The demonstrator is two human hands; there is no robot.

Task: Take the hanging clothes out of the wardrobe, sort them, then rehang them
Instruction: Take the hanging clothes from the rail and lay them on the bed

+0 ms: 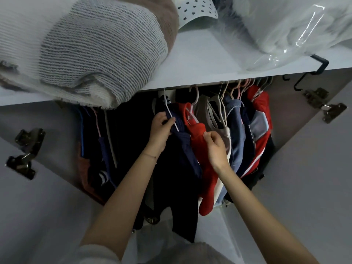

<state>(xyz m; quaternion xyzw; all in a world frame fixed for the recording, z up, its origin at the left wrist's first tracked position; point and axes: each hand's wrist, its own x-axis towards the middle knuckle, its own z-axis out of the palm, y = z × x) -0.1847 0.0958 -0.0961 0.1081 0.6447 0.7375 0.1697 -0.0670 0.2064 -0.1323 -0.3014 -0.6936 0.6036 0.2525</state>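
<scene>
Our left hand [161, 128] grips the navy garment [182, 141] on its hanger; our right hand [216, 147], fingers pinched narrow, touches the red garment [198, 134] just right.

The big grey-and-white folded blanket [91, 54] is rough knitted cloth. The clear plastic bag [291, 33] looks shiny. The silver door hinge [323, 105] is metal.

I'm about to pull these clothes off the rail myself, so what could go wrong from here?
1. The hangers sit tightly bunched, so lifting the navy garment gripped by the left hand may snag the red garment that the right hand touches.
2. The folded knit blanket overhangs the shelf edge just above; an upward tug might knock it down.
</scene>
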